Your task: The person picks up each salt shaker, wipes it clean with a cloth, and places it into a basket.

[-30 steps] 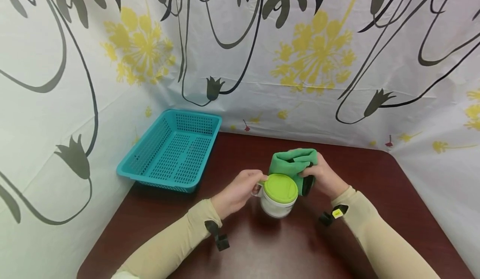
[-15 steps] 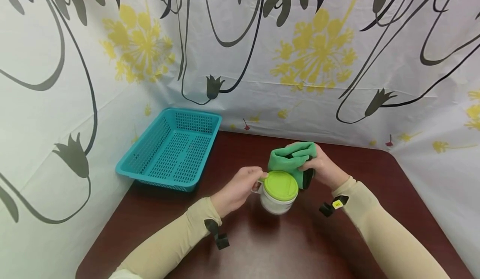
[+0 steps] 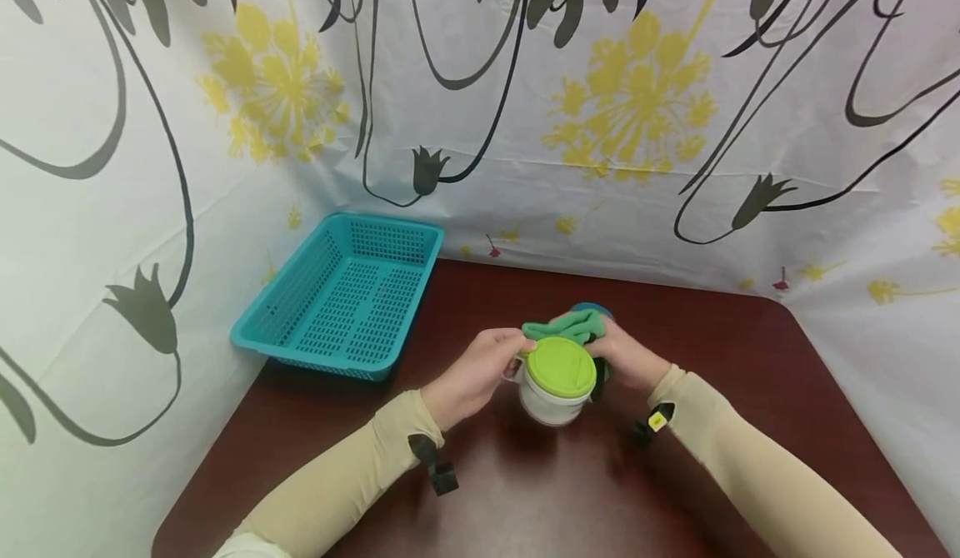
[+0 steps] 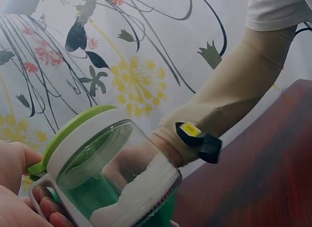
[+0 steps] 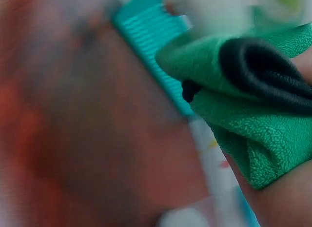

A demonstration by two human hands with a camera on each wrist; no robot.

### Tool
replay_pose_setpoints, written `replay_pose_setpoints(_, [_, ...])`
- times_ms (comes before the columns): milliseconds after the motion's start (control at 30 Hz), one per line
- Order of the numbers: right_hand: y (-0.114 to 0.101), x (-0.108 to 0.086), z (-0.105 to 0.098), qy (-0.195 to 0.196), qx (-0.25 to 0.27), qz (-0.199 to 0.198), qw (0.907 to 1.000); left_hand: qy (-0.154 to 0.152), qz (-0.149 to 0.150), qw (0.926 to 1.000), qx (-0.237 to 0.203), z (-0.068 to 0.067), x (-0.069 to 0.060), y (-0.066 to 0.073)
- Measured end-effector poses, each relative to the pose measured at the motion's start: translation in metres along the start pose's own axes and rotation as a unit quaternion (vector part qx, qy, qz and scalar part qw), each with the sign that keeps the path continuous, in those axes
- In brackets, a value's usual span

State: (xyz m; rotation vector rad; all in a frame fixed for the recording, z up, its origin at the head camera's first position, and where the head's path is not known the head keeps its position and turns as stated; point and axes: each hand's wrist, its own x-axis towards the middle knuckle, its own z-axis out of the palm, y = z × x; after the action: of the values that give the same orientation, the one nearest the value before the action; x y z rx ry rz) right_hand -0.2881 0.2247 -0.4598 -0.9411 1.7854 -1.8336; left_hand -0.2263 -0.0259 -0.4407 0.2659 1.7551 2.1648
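Observation:
My left hand point(image 3: 476, 375) grips the handle of a clear seasoning jar point(image 3: 551, 406), with its thumb at the tab of the light-green lid point(image 3: 560, 366). The lid is shut. In the left wrist view white contents point(image 4: 141, 193) show through the jar's wall. The jar appears to be held above the table. My right hand point(image 3: 630, 356) holds a folded green cloth point(image 3: 564, 327) with a dark edge at the jar's far side. In the right wrist view the cloth point(image 5: 263, 134) is bunched in the fingers. The jar partly hides cloth and fingers.
A turquoise perforated basket point(image 3: 358, 308) stands at the table's back left. Behind my right hand a blue round thing point(image 3: 590, 308) shows partly; its kind is hidden. The dark red table point(image 3: 480, 491) meets patterned sheets point(image 3: 480, 125) at the back and sides.
The right hand and cloth have moved left and down, against or close to the jar's far side. The blue thing has come into sight. The left hand and jar have hardly moved.

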Motion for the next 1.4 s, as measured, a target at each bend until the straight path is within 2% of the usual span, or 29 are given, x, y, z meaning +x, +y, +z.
replay_pose_setpoints(100, [0.021,-0.005,0.006,-0.026,0.063,0.024,0.9974,0.002,-0.004,1.0,0.005,-0.001,-0.001,-0.001])
replay_pose_setpoints(200, [0.035,-0.01,0.01,-0.032,0.098,0.042,0.9938,0.005,-0.008,0.9999,0.01,-0.002,-0.001,-0.001])
replay_pose_setpoints(500, [0.045,-0.014,0.015,-0.013,0.103,0.05,0.9933,0.016,-0.021,0.9996,0.007,-0.004,-0.003,0.001])
replay_pose_setpoints(733, [0.044,-0.014,0.017,0.002,0.114,0.041,0.9927,0.013,-0.015,0.9997,0.012,-0.005,-0.001,-0.004])
replay_pose_setpoints(833, [0.039,-0.013,0.016,0.006,0.126,0.034,0.9915,0.009,-0.017,0.9998,0.01,-0.005,0.0,-0.008])
replay_pose_setpoints(900, [0.033,-0.011,0.014,0.007,0.115,0.029,0.9929,0.008,-0.022,0.9997,0.007,-0.005,0.0,-0.009])
replay_pose_setpoints(1000, [0.02,-0.009,0.009,0.017,0.069,0.018,0.9973,0.008,-0.024,0.9997,0.006,-0.005,-0.001,-0.01])
replay_pose_setpoints(1033, [0.015,-0.008,0.007,0.024,0.039,0.012,0.9989,0.008,-0.024,0.9997,0.006,-0.005,-0.001,-0.01])
replay_pose_setpoints(1100, [0.004,-0.007,0.003,0.038,-0.009,0.006,0.9992,0.009,-0.021,0.9997,0.009,-0.005,-0.002,-0.01])
replay_pose_setpoints(1200, [-0.014,-0.005,-0.001,0.051,-0.048,-0.006,0.9975,0.013,-0.017,0.9997,0.011,-0.005,-0.004,-0.01])
replay_pose_setpoints(1400, [-0.043,-0.006,-0.002,0.062,-0.031,-0.02,0.9974,0.033,-0.001,0.9993,0.018,-0.008,-0.005,-0.01])
